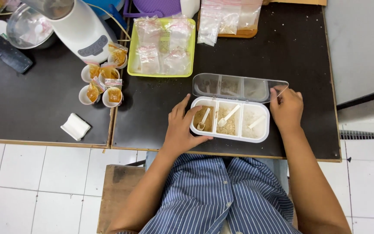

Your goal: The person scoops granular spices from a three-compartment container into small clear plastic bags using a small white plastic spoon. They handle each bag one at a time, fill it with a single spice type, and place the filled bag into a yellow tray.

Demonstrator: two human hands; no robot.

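Black tabletop [44, 104] carries a white three-part seasoning box [230, 120] near its front edge, clear lid [239, 88] swung open behind it; each compartment holds a small white spoon [228, 115], the grainy contents hard to identify. Left hand [180, 130] cups the box's left end with fingers spread, while right hand [286, 108] pinches the lid's right corner, its fingertips partly hidden.
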